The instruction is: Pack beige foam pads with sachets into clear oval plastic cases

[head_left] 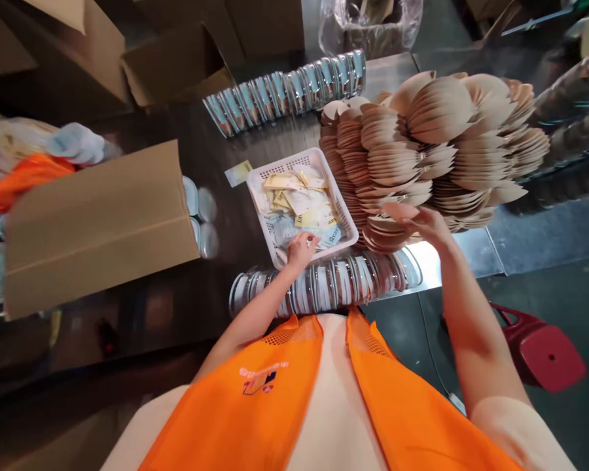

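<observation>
My left hand (302,250) is over the near edge of a white plastic basket (346,226), its fingers curled together at the packets; whatever lies between the fingertips is hidden. Small printed packets, yellow-and-white (302,199) and light blue (330,237), fill the basket. On the right, my right hand (429,226) pinches a thin, rounded tan piece (400,210) at the front of the stacks. Those stacks of similar tan pieces (439,111) stand in several dense rows beside the basket; their material is unclear.
Rows of clear round containers line the near edge (324,284) and far edge (287,91). One loose packet (238,173) lies left of the basket. A cardboard box (101,226) stands on the left, more containers (582,131) far right. A red stool (544,353) is on the floor.
</observation>
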The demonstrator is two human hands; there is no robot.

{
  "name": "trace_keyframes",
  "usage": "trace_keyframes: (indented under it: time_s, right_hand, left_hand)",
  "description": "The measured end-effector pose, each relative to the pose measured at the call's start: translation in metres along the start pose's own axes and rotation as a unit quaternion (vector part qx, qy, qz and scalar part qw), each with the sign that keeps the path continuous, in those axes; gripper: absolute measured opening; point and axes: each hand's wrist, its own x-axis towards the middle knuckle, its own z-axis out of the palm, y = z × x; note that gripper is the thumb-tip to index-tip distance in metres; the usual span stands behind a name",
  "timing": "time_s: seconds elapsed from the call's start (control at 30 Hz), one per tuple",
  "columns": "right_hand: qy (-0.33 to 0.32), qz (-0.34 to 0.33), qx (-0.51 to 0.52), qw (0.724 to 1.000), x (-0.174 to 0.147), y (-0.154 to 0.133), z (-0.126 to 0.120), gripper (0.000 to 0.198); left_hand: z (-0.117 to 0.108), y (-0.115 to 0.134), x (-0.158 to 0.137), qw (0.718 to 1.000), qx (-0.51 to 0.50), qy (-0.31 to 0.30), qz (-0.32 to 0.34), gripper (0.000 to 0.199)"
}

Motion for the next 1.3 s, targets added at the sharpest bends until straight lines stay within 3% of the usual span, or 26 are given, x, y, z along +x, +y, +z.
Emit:
trace_keyframes:
  time_s: [0.03, 0.1, 0.17, 0.23, 0.37, 0.43, 0.5, 0.57, 0.6, 0.67, 0.77, 0.83, 0.97, 1.03, 1.17, 1.23, 1.3]
  right_hand:
    - [0.008, 0.002, 0.015, 1.000, -0.003, -0.006, -0.010, 0.033]
    - [0.061, -0.013, 0.059, 0.996, -0.020, -0.024, -0.026, 0.034]
    - [0.131, -0.035, 0.135, 0.982, -0.055, -0.044, -0.033, 0.039]
    - [0.147, -0.037, 0.188, 0.970, -0.103, -0.059, -0.028, 0.050]
    - [-0.010, 0.021, 0.186, 0.982, -0.204, -0.059, 0.009, 0.043]
    - [-0.091, 0.070, 0.184, 0.976, -0.240, -0.046, 0.030, 0.044]
    - [-0.128, 0.102, 0.182, 0.969, -0.262, -0.032, 0.044, 0.051]
    - [-0.138, 0.100, 0.170, 0.971, -0.274, -0.019, 0.049, 0.048]
    - [-0.136, 0.089, 0.159, 0.974, -0.278, -0.014, 0.049, 0.043]
    - [-0.115, 0.067, 0.135, 0.982, -0.282, -0.006, 0.047, 0.042]
    - [-0.068, 0.076, 0.124, 0.987, -0.282, 0.002, 0.046, 0.054]
    - [-0.044, 0.105, 0.148, 0.982, -0.280, 0.006, 0.051, 0.073]
    - [0.026, 0.174, 0.200, 0.964, -0.281, 0.012, 0.067, 0.096]
    - [0.034, 0.203, 0.218, 0.954, -0.288, 0.011, 0.072, 0.102]
    - [-0.051, 0.254, 0.253, 0.932, -0.309, -0.003, 0.079, 0.102]
    - [-0.083, 0.278, 0.247, 0.925, -0.318, -0.011, 0.083, 0.088]
    - [-0.072, 0.291, 0.216, 0.929, -0.324, -0.018, 0.088, 0.078]
  left_hand:
    - [0.003, 0.000, 0.011, 1.000, 0.022, -0.018, -0.010, 0.025]
    - [0.013, 0.004, 0.031, 0.994, 0.056, -0.075, 0.049, 0.019]
    - [0.023, 0.009, 0.045, 0.980, 0.065, -0.130, 0.138, 0.026]
    - [0.026, 0.010, 0.055, 0.967, 0.066, -0.166, 0.184, 0.034]
    - [0.015, 0.004, 0.058, 0.960, 0.060, -0.186, 0.201, 0.019]
    - [0.005, 0.003, 0.048, 0.977, -0.007, -0.118, 0.179, 0.016]
    - [-0.001, 0.010, 0.031, 0.985, -0.126, -0.011, 0.118, 0.018]
    - [0.000, 0.026, 0.011, 0.970, -0.230, 0.049, 0.056, 0.027]
    - [0.003, 0.036, 0.001, 0.963, -0.265, 0.039, 0.042, 0.032]
    - [0.014, 0.058, -0.015, 0.955, -0.286, -0.047, 0.066, 0.033]
    - [0.032, 0.081, -0.027, 0.943, -0.231, -0.181, 0.156, 0.017]
    - [0.041, 0.089, -0.032, 0.941, -0.197, -0.211, 0.177, 0.009]
    - [0.045, 0.092, -0.060, 0.924, -0.269, -0.227, 0.146, 0.017]
    - [0.038, 0.089, -0.085, 0.914, -0.316, -0.215, 0.136, 0.023]
    - [0.009, 0.058, -0.121, 0.909, -0.339, -0.201, 0.134, 0.046]
    - [-0.008, 0.028, -0.121, 0.927, -0.264, -0.201, 0.175, 0.046]
    - [-0.022, -0.004, -0.111, 0.931, -0.152, -0.222, 0.248, 0.040]
